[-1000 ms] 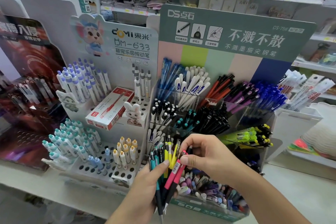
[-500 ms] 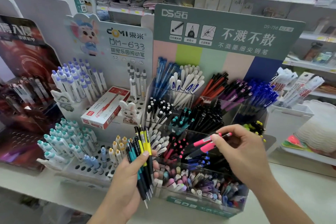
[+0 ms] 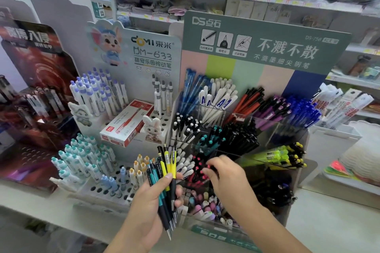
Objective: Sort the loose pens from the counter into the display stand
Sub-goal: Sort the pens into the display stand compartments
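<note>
My left hand [image 3: 152,201] grips a fanned bundle of loose pens [image 3: 166,168] with yellow, teal and black barrels, tips pointing down, in front of the display stand [image 3: 265,33]. My right hand [image 3: 228,178] reaches into the stand's lower middle row. Its curled fingertips touch the tops of the pink-capped pens [image 3: 197,164] standing in a clear compartment. Blur hides whether those fingers still pinch a pen. Nearby compartments hold teal-capped pens [image 3: 209,141], black pens [image 3: 238,137] and yellow-green pens [image 3: 275,156].
A white DOMI peg stand [image 3: 156,47] with blue, teal and orange-capped pens stands to the left, with a red-and-white pen box [image 3: 127,123] on it. A front bin of erasers [image 3: 203,205] lies under my right wrist. The white counter [image 3: 329,222] runs along the right.
My right hand carried the pink pens out of the left-hand bundle, swung right, then came down and left into the pink-pen compartment. My left hand kept the remaining bundle.
</note>
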